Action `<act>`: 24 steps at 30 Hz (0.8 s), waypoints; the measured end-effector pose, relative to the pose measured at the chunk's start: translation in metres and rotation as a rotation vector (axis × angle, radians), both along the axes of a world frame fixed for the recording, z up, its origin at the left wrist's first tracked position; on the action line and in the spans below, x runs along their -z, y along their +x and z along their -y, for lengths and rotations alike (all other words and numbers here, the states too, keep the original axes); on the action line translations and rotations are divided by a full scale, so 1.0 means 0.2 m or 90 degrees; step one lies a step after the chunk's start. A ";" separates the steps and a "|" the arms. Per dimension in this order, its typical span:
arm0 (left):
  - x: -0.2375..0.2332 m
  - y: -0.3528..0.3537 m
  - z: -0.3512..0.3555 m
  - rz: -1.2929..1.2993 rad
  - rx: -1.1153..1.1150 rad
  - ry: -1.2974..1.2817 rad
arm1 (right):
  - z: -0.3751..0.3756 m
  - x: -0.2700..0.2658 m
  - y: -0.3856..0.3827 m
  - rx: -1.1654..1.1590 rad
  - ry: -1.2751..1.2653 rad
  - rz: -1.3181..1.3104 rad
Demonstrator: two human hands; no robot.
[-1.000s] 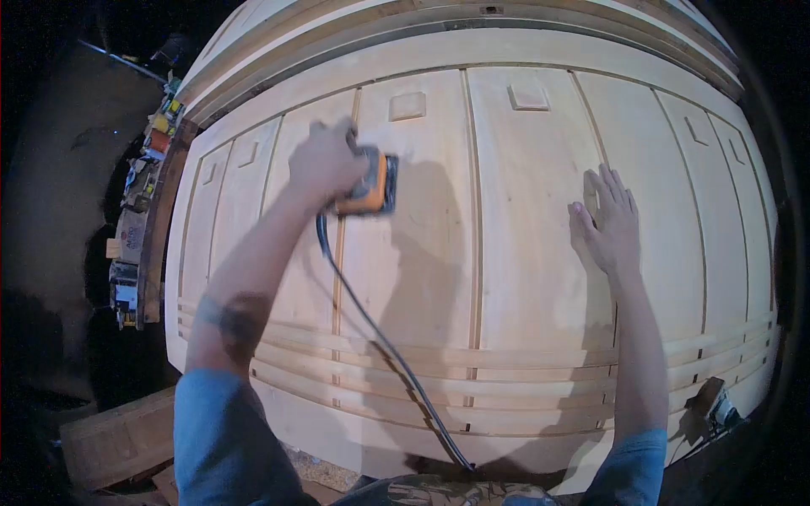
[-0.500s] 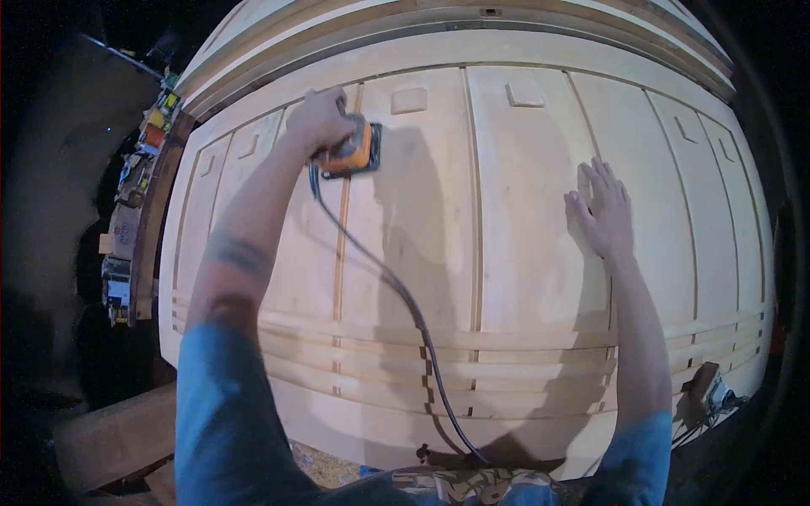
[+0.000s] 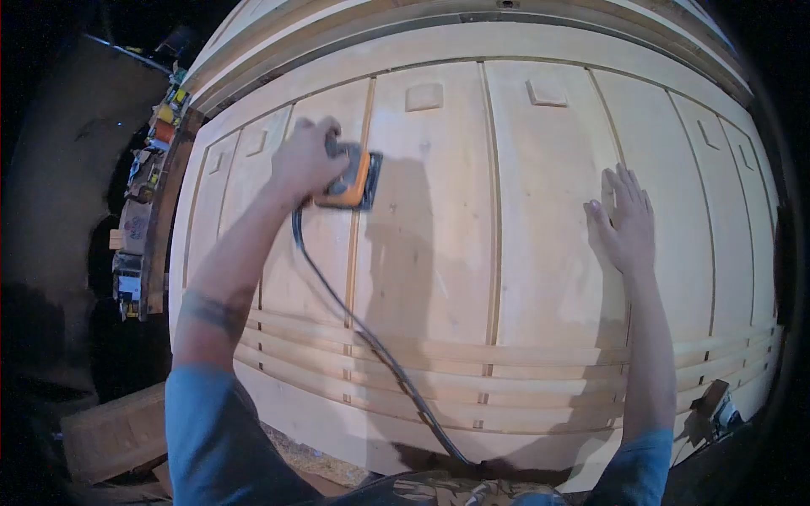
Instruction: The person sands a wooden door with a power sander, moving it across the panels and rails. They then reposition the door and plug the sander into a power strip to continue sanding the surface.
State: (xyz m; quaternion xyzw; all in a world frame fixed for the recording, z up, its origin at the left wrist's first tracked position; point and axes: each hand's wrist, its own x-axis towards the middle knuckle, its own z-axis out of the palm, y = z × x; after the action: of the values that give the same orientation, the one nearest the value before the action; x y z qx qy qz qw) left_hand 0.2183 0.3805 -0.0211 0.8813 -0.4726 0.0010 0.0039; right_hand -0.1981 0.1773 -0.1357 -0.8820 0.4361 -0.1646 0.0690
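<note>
An orange and black electric sander (image 3: 358, 179) sits on the pale wooden panel (image 3: 430, 253), with my left hand (image 3: 310, 160) wrapped over its top. Its dark cord (image 3: 371, 337) runs down across the panel towards my waist. On the right, my right hand (image 3: 626, 219) lies flat on the wood, fingers stretched out and holding nothing, beside a groove between boards. Small raised blocks, one of them a square block (image 3: 423, 97), stand along the panel's far side. The sander's sanding face is hidden against the wood.
To the left, a narrow shelf (image 3: 173, 198) carries several cans, boxes and bottles. Horizontal wooden strips (image 3: 430, 384) cross the panel's near side. A small dark device with wires (image 3: 724, 409) rests at the lower right. A cardboard-coloured box (image 3: 114, 434) is at lower left.
My left hand has drawn the sander nearer to me along the panel, and the cord has shifted left. My right hand stays flat in about the same place; the view has shifted slightly.
</note>
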 end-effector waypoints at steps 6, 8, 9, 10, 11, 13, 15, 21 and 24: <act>0.04 0.38 0.44 0.071 0.003 0.008 | 0.00 -0.02 0.01 -0.012 0.011 0.001; 0.08 0.52 0.58 0.066 0.024 -0.001 | 0.02 0.00 0.01 -0.017 0.000 -0.001; 0.09 0.56 0.63 0.063 0.036 -0.004 | 0.02 0.01 0.00 -0.018 -0.005 -0.004; 0.08 0.56 0.66 0.037 0.015 0.008 | 0.02 0.01 -0.01 -0.021 -0.005 0.000; 0.06 0.55 0.69 0.012 -0.007 0.019 | 0.02 0.01 -0.01 -0.025 -0.006 0.004; 0.05 0.51 0.67 -0.016 -0.010 0.021 | 0.02 0.00 -0.02 -0.031 -0.002 0.012; 0.04 0.44 0.58 -0.013 0.019 0.002 | 0.02 0.00 -0.02 -0.037 0.011 0.021; -0.01 -0.01 -0.02 -0.008 0.044 0.017 | 0.04 0.03 -0.03 -0.027 0.005 0.012; -0.04 -0.25 -0.36 -0.051 0.084 0.002 | 0.02 0.00 -0.01 -0.016 0.014 0.006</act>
State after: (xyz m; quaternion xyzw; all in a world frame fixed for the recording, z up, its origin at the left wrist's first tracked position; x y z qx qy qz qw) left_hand 0.1678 0.4517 -0.0126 0.8476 -0.5291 -0.0352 0.0214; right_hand -0.1994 0.1732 -0.1350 -0.8860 0.4262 -0.1628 0.0826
